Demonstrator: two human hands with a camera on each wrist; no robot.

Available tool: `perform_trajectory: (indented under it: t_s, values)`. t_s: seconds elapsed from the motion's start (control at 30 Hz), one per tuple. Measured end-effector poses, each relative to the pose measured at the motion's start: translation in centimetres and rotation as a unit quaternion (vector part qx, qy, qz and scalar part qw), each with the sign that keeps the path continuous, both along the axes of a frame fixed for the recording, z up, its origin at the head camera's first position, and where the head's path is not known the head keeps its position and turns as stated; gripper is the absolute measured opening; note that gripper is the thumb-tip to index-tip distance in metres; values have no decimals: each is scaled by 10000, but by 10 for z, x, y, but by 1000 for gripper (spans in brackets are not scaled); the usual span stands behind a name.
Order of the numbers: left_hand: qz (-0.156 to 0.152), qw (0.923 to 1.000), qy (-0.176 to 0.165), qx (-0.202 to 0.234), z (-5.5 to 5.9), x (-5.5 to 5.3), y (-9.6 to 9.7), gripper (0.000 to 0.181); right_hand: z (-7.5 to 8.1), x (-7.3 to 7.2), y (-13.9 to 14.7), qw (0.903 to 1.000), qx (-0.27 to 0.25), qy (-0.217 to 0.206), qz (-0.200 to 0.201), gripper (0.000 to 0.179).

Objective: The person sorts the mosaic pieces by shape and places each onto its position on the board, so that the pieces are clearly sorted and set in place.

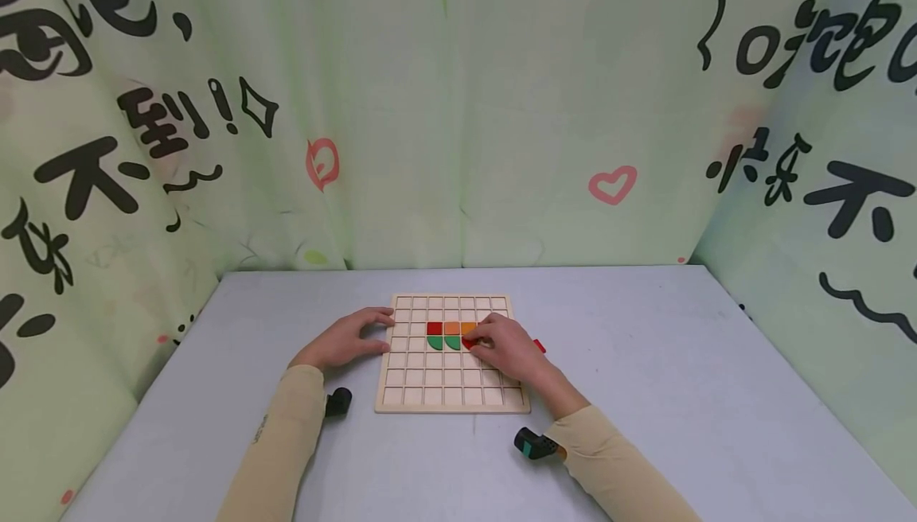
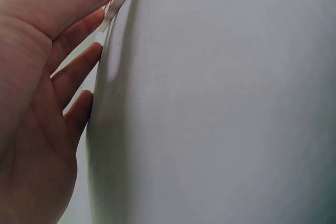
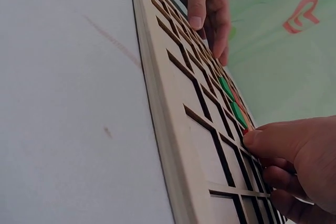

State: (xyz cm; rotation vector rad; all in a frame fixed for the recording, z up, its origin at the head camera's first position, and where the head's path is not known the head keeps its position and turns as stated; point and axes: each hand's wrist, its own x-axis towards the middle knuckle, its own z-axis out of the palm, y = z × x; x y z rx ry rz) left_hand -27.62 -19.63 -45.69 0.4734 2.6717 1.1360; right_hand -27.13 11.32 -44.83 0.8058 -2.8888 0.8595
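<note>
A wooden grid board (image 1: pixel 403 396) lies on the table, with a red square (image 1: pixel 434 329) and two orange squares (image 1: pixel 451 329) side by side in one row. Below them sit two green quarter-round pieces (image 1: pixel 435 342). My right hand (image 1: pixel 510 347) pinches a small red piece (image 1: pixel 468 343) at the cell right of the green ones; its fingertips hide most of that piece. At the board's left edge, my left hand (image 1: pixel 353 336) touches the frame with thumb and fingers extended. In the right wrist view the thumb (image 3: pixel 254 139) covers the red piece.
Another red piece (image 1: pixel 540 345) shows beyond the right hand, by the board's right side. The white table (image 1: pixel 645 363) extends around the board. Patterned curtains (image 1: pixel 458 108) with dark writing stand behind and at both sides.
</note>
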Motion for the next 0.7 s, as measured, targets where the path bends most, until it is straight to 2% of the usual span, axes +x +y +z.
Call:
perform_trajectory:
  t_s: [0.4, 0.7]
  values:
    - [-41, 10000, 63, -16, 1, 1, 0, 40, -2, -1, 0, 9998, 6, 174, 13, 14]
    - [-79, 9999, 79, -8, 0, 0, -1, 39, -2, -1, -2, 9998, 43, 104, -141, 14]
